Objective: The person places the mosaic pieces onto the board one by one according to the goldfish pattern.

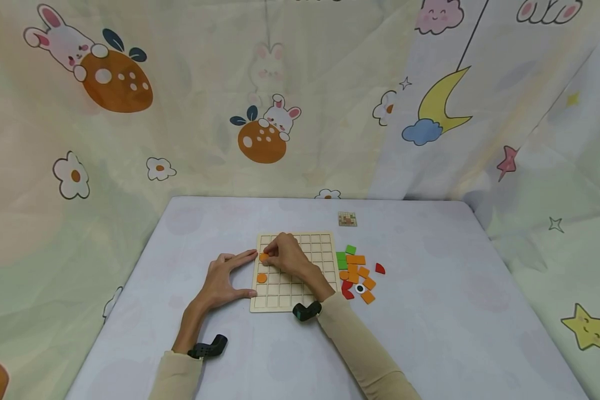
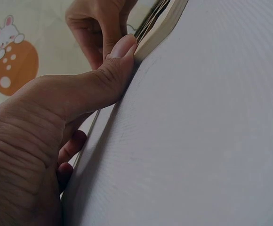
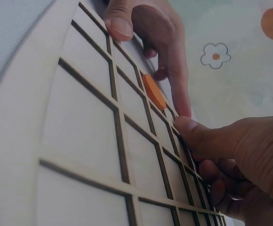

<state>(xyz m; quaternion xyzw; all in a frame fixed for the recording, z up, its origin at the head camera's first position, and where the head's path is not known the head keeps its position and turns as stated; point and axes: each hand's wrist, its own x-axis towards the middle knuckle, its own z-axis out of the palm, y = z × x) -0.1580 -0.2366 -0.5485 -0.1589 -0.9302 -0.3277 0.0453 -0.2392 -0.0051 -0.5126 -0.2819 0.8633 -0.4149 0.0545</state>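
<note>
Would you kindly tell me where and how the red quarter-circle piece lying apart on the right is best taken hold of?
I'd pinch the red quarter-circle piece at its curved edge and opposite corner, coming from above and the right: it lies flat on the table, curve facing away from the orange pieces to its left.

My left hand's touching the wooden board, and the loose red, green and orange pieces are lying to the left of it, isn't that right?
Not quite: the loose red, green and orange pieces lie to the right of the wooden board, as the head view shows. Your left hand does touch it.
</note>
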